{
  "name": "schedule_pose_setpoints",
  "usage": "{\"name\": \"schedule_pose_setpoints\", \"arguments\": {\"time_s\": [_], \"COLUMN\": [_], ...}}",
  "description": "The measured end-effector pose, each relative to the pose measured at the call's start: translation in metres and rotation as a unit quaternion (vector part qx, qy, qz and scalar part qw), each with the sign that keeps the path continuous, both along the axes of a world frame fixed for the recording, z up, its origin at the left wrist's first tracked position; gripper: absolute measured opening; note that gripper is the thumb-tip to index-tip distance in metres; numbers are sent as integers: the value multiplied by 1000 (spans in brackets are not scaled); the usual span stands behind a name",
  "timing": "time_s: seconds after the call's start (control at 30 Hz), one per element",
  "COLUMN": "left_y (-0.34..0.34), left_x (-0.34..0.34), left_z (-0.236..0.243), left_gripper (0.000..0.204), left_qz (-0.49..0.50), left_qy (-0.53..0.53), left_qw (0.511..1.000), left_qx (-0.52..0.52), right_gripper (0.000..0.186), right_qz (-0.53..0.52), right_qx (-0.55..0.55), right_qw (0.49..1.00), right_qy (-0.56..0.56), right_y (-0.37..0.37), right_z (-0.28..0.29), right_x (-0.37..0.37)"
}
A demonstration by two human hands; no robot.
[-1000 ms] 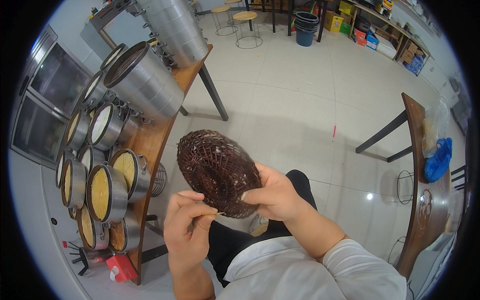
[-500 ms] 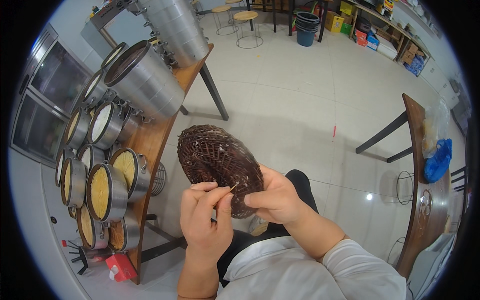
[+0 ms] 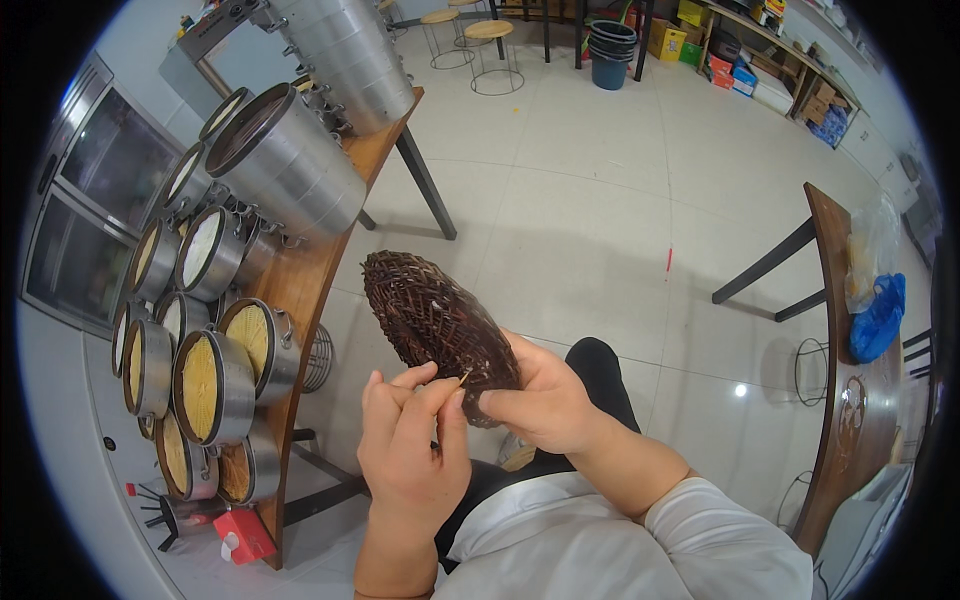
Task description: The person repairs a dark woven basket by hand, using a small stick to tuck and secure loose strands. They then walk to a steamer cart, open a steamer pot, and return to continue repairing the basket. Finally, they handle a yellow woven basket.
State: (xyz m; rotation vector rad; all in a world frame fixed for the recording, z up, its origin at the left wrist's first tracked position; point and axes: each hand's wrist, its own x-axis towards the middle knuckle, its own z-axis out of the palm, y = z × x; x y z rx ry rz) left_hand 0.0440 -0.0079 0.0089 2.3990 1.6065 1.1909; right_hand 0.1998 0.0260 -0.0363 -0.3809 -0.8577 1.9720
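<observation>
In front of my body I hold a dark brown woven wicker basket [image 3: 440, 310], tilted, with pale specks on its weave. My right hand [image 3: 548, 398] grips its near right edge, thumb on the near face and fingers behind, mostly hidden. Between the thumb and forefinger of my left hand [image 3: 415, 425] is a thin, pale wooden stick like a toothpick [image 3: 464, 379]. Its tip meets the weave close to my right thumb; whether it sits in a gap I cannot tell.
On the left, a wooden table [image 3: 385, 150] carries stacked metal pots [image 3: 290, 160] and several round tins with yellow or white contents [image 3: 215, 390]. Another wooden table [image 3: 832, 420] at the right bears a blue plastic bag [image 3: 878, 320]. Stools [image 3: 488, 30] and a bucket [image 3: 610, 70] stand farther back.
The basket has turned to a narrower angle, its near end shifting slightly left and up. My left hand keeps the stick at the weave.
</observation>
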Motion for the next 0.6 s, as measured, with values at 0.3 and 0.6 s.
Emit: {"name": "schedule_pose_setpoints", "arguments": {"time_s": [0.3, 0.6], "left_y": [0, -2], "left_x": [1, -1], "left_z": [-5, -1], "left_gripper": [15, 14], "left_qz": [13, -2], "left_qy": [-15, -71], "left_qw": [999, 997], "left_qx": [29, 8], "right_gripper": [69, 68], "right_qz": [-18, 0], "right_qx": [-8, -22], "right_qw": [993, 991], "right_qy": [113, 134], "right_y": [0, 0], "right_z": [-4, -1], "right_x": [-8, -5]}}
